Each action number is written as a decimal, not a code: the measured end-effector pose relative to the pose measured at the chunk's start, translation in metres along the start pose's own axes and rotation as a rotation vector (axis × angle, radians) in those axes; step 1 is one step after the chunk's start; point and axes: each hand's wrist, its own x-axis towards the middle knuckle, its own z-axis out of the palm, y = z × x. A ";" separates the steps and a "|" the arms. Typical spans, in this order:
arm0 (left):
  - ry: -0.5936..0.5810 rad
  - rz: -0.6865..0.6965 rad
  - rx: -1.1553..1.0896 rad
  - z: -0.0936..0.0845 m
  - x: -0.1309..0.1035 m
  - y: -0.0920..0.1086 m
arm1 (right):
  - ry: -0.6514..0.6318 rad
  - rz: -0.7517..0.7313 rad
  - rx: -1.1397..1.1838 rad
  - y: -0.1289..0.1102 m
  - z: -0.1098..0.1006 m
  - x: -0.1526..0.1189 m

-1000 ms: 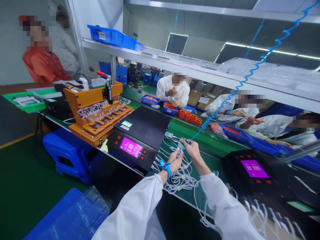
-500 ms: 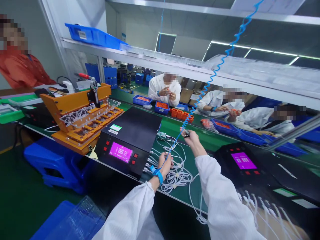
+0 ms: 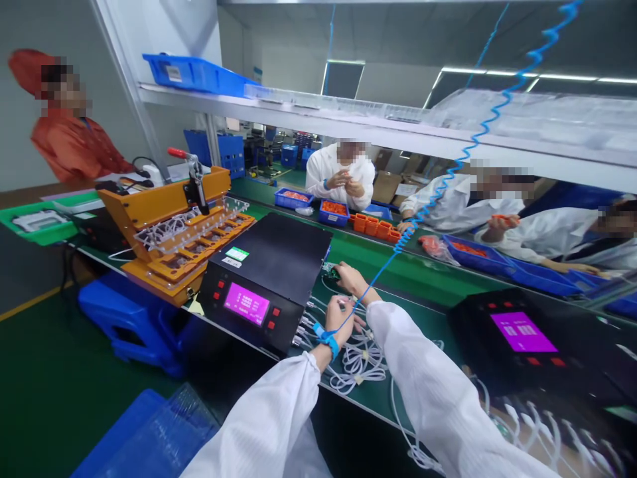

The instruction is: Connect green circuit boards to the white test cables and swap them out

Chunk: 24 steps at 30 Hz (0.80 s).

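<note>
My left hand point(image 3: 340, 313) is over the white cables point(image 3: 365, 362), its fingers curled in a pinch; what lies between them is too small to make out. A blue wrist strap point(image 3: 328, 342) with a cord circles that wrist. Just beyond it, my right hand point(image 3: 352, 280) reaches to the rear side of a black test box point(image 3: 269, 259), fingers closed on a small green circuit board point(image 3: 335, 272). My fingers partly cover the board. Cable plugs point(image 3: 301, 330) line the box's right side, and its magenta screen point(image 3: 246, 304) is lit.
An orange clamp fixture point(image 3: 184, 239) stands left of the box. On the right is another black box point(image 3: 522, 338) with a lit screen. Blue bins point(image 3: 334, 212) and co-workers in white sit across the bench. A coiled blue cord point(image 3: 458, 166) hangs down ahead.
My right hand has moved left and down to the side of the box, close to my left hand. The view has shifted left. My left hand stays over the cables.
</note>
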 end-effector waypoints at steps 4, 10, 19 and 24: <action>0.006 -0.001 -0.053 0.001 0.000 0.005 | -0.019 -0.105 -0.190 -0.007 -0.002 -0.009; -0.008 -0.014 -0.102 0.002 0.002 0.014 | 0.087 -0.244 -0.246 0.003 -0.042 -0.048; -0.081 0.117 -0.033 0.011 -0.003 0.010 | 0.273 -0.399 -0.116 0.003 -0.056 -0.119; -0.093 0.158 0.027 0.004 -0.011 0.009 | 0.324 -0.390 -0.339 0.012 -0.057 -0.116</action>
